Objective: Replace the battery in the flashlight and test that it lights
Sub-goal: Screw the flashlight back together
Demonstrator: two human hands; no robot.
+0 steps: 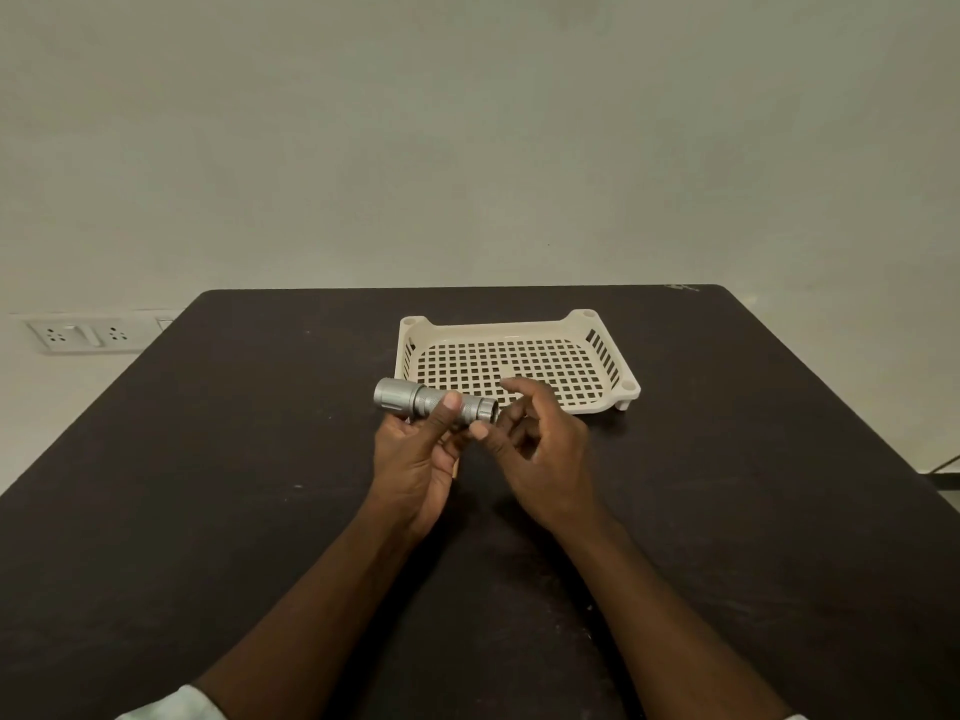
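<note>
So I've got the silver flashlight (434, 402) up off the worktop (208, 459), lying sideways just in front of the cream tray (519, 330), fat head end pointing away from the tray's near left corner. My left hand (415, 459) has it, grip curled round the knurled body with the thumb on top. My right hand (540, 449) sits at the tail end, fingers loosely spread, thumb touching the tail cap, not really clamping anything. Wall socket (85, 335) off past the tray's left side.
</note>
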